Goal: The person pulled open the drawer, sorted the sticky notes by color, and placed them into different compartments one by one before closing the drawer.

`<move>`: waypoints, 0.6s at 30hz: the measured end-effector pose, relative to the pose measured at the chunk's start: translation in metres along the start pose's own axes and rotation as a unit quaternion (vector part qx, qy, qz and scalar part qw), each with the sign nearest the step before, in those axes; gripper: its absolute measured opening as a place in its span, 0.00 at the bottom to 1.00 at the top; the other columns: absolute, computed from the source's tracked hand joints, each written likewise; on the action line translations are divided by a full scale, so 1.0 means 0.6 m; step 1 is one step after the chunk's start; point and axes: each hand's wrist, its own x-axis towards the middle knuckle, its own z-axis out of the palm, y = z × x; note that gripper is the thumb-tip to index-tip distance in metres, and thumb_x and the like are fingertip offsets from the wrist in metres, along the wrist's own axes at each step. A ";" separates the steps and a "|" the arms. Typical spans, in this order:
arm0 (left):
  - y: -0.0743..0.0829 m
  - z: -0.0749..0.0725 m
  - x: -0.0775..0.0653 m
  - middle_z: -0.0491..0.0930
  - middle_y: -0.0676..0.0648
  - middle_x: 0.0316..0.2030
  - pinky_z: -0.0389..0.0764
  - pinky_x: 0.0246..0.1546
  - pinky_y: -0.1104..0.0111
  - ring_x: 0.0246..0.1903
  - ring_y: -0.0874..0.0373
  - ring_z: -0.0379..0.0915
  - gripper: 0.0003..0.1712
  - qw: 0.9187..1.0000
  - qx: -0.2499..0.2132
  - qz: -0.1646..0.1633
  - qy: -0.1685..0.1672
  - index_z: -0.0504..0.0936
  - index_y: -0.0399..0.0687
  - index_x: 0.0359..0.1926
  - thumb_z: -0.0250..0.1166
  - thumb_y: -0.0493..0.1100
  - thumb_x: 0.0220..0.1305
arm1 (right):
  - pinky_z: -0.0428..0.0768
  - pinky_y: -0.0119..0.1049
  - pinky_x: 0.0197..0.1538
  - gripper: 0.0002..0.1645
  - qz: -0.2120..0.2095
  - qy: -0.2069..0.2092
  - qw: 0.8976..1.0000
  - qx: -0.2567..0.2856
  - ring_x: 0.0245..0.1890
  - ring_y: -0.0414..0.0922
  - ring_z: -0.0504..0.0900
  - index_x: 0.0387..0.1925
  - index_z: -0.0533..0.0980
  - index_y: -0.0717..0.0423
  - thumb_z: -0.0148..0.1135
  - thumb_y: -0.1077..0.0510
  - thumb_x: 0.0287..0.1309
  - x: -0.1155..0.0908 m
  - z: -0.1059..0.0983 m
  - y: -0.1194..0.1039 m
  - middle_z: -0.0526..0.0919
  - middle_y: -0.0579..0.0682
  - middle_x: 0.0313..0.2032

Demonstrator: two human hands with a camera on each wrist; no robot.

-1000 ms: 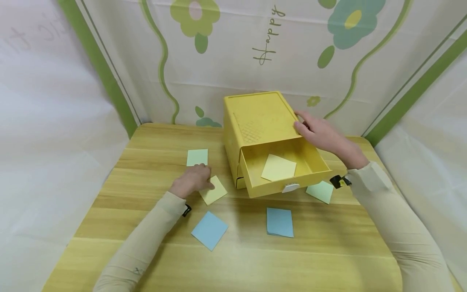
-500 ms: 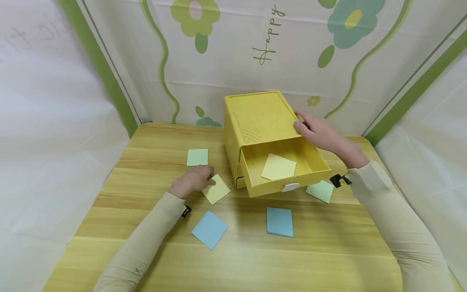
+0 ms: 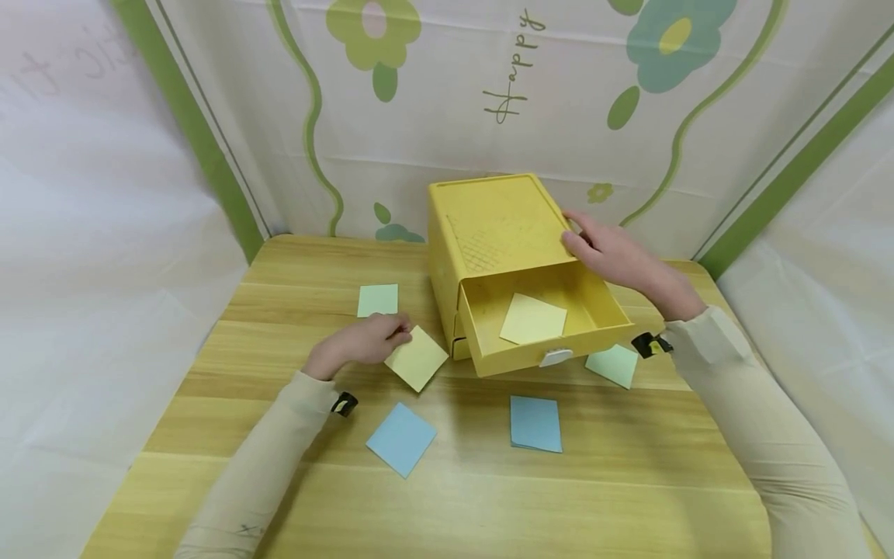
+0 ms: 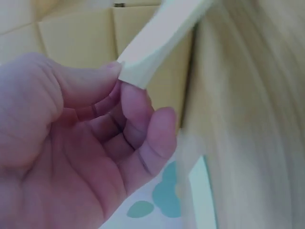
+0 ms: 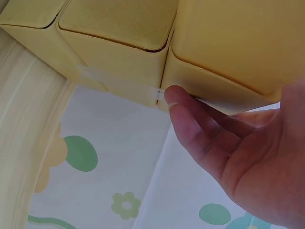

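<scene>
A pale yellow sticky note pad [image 3: 417,359] is pinched at its upper left corner between thumb and fingers of my left hand [image 3: 359,339]. Tilted, it hangs over the table; in the left wrist view the pad [image 4: 155,40] shows nearly edge-on. My right hand [image 3: 615,250] rests against the upper right edge of a yellow drawer cabinet [image 3: 506,221]. Its fingers [image 5: 186,121] touch the cabinet's side in the right wrist view. The cabinet's top drawer [image 3: 594,299] is pulled out, and a pale yellow sticky note [image 3: 534,320] lies inside.
On the table [image 3: 475,505] lie a light green note [image 3: 378,300] at the left, a blue note [image 3: 401,439] in front, another blue note [image 3: 535,424] before the drawer, and a green note [image 3: 613,365] partly beneath the drawer's right side. A patterned curtain [image 3: 433,132] stands behind.
My left hand has picked up the yellow sticky note pad by its corner and shifted it slightly right, tilting it. My right hand and the drawer have stayed put.
</scene>
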 end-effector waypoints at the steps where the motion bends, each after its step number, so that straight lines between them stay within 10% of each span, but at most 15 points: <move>1: 0.001 -0.003 -0.002 0.64 0.52 0.24 0.66 0.27 0.70 0.23 0.61 0.60 0.09 1.000 -0.007 0.003 0.003 0.70 0.44 0.38 0.48 0.43 0.77 | 0.74 0.57 0.56 0.37 0.000 0.001 1.000 -0.001 0.53 0.58 0.79 0.76 0.50 0.55 0.38 0.41 0.75 0.000 0.000 0.000 0.78 0.65 0.56; 18: 0.034 -0.101 -0.039 0.63 0.49 0.24 0.65 0.28 0.67 0.23 0.58 0.59 0.11 0.998 -0.008 0.006 0.066 0.71 0.43 0.36 0.48 0.43 0.77 | 0.70 0.59 0.61 0.38 -0.003 -0.007 1.000 0.007 0.58 0.61 0.75 0.76 0.47 0.56 0.37 0.41 0.75 0.004 0.002 0.003 0.74 0.67 0.60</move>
